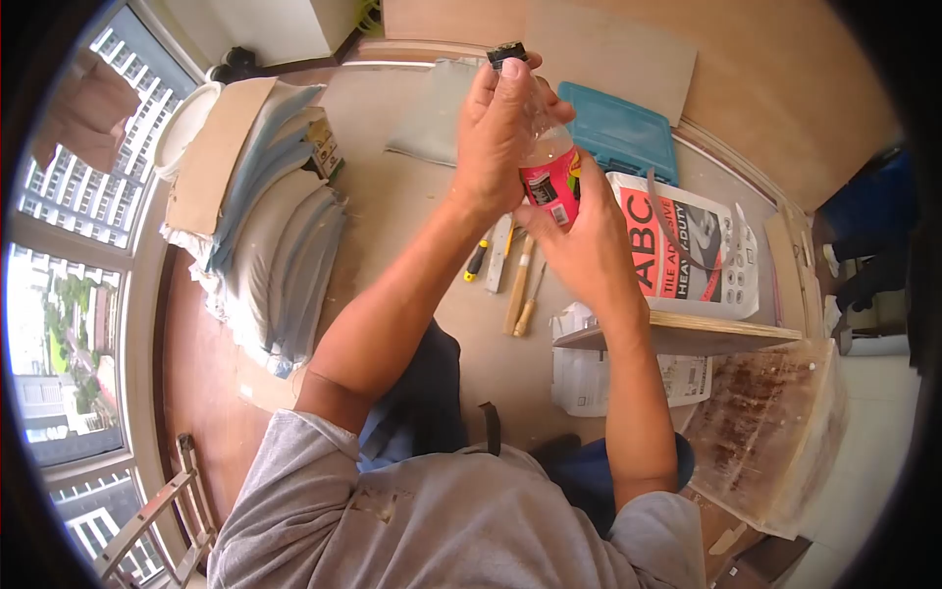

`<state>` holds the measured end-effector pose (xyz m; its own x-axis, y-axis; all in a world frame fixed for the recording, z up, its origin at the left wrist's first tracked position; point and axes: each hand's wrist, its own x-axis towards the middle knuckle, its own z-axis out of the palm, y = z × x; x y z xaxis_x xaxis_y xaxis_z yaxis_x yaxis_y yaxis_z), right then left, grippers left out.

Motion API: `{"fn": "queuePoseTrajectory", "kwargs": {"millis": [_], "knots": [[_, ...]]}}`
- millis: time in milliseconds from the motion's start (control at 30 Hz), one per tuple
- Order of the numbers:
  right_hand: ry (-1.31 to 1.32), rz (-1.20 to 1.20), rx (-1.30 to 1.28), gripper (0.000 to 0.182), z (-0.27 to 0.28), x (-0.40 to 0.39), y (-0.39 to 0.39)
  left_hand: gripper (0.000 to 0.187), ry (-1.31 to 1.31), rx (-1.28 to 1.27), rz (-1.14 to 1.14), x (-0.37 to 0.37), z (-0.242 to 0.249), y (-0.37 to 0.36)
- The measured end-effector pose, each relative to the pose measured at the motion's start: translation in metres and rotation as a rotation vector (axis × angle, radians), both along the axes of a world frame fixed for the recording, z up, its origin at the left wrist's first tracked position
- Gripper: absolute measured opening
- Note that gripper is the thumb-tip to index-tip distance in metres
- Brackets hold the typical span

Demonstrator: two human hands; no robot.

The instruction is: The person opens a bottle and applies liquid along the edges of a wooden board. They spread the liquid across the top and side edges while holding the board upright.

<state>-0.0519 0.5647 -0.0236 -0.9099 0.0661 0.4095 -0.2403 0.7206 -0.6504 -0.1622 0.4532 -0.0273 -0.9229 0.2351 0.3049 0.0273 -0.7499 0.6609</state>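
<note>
Both hands hold a clear plastic bottle [551, 185] with a pink label, tilted in front of me. My left hand [494, 133] wraps round its upper part, the thumb up against a black piece [506, 54] at the top end. Lower down, my right hand [586, 234] grips the bottle around the label, fingers behind it. On the floor below lie a yellow-and-black handled tool [476, 260], a flat metal tool [499, 257] and a wooden strip [518, 290]. A wooden-handled tool [526, 316] lies beside the strip.
Stacked bags [285, 236] with cardboard on top stand at left, near the window. A teal case [620, 128] lies beyond the bottle. At right, a tile adhesive bag [687, 245] rests on a wooden board [687, 332]. A ladder [167, 506] stands at lower left.
</note>
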Motion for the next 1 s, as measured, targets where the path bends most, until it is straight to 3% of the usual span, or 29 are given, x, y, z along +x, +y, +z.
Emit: {"fn": "queuePoseTrajectory", "kwargs": {"millis": [33, 100, 133, 200, 300, 433, 500, 633, 700, 767, 800, 833, 900, 1000], "knots": [[-0.004, -0.005, 0.012, 0.069, 0.002, 0.005, 0.005, 0.056, 0.001, -0.003, 0.020, 0.007, 0.002, 0.006], [-0.056, 0.062, -0.288, 0.070, 0.007, 0.016, 0.015, 0.056, -0.057, 0.080, -0.011, 0.022, 0.008, 0.018], [0.013, 0.002, -0.155, 0.064, 0.006, 0.019, 0.019, 0.057, -0.008, -0.001, -0.043, 0.026, 0.009, 0.024], [0.016, 0.003, -0.152, 0.061, 0.011, 0.026, 0.036, 0.056, 0.059, -0.141, -0.129, 0.032, 0.008, 0.034], [0.117, -0.037, -0.157, 0.049, 0.009, 0.039, 0.044, 0.049, -0.001, -0.132, -0.316, 0.045, 0.004, 0.047], [-0.016, -0.044, -0.172, 0.051, -0.007, 0.043, 0.050, 0.045, -0.106, -0.255, -0.227, 0.048, -0.004, 0.053], [0.118, 0.016, -0.286, 0.052, -0.014, 0.039, 0.050, 0.045, -0.095, -0.284, -0.185, 0.051, -0.002, 0.055], [0.013, -0.034, -0.320, 0.049, -0.001, 0.049, 0.063, 0.063, -0.043, -0.172, -0.398, 0.064, 0.013, 0.052], [-0.138, 0.354, -1.076, 0.046, -0.004, 0.049, 0.084, 0.070, -0.001, -0.125, -0.487, 0.065, 0.021, 0.049], [-0.167, 0.374, -1.085, 0.051, -0.004, 0.052, 0.094, 0.078, 0.072, -0.315, -0.557, 0.058, 0.025, 0.047], [-0.176, 0.460, -1.228, 0.055, -0.008, 0.052, 0.097, 0.075, -0.003, -0.137, -0.726, 0.053, 0.026, 0.048], [-0.185, 0.545, -1.375, 0.058, -0.012, 0.053, 0.100, 0.075, -0.003, -0.135, -0.729, 0.048, 0.026, 0.051], [-0.202, 0.626, -1.380, 0.065, -0.016, 0.053, 0.105, 0.075, 0.137, -0.314, -0.648, 0.042, 0.024, 0.054], [-0.257, 0.678, -1.446, 0.074, -0.024, 0.054, 0.106, 0.071, 0.093, -0.267, -0.748, 0.038, 0.020, 0.078]]}}
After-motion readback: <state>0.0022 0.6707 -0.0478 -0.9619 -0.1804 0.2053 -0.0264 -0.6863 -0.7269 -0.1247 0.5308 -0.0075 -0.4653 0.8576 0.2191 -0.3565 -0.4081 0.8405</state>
